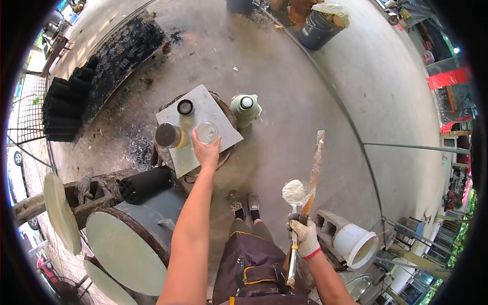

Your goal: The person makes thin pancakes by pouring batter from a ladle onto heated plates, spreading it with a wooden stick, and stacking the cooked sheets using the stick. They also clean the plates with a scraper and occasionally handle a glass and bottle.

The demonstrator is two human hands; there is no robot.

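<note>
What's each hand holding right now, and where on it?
Left hand grips the glass by its near side. Gloved right hand holds a ladle and wooden stick mid-handle.

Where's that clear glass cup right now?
The glass cup stands on the grey slab near mid-frame in the head view, just past the left hand, with the metal-lidded jar to its left.

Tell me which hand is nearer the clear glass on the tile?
Left. The bare left hand is touching the clear glass from below. The gloved right hand is far off toward the person, gripping a ladle and a stick.
</note>
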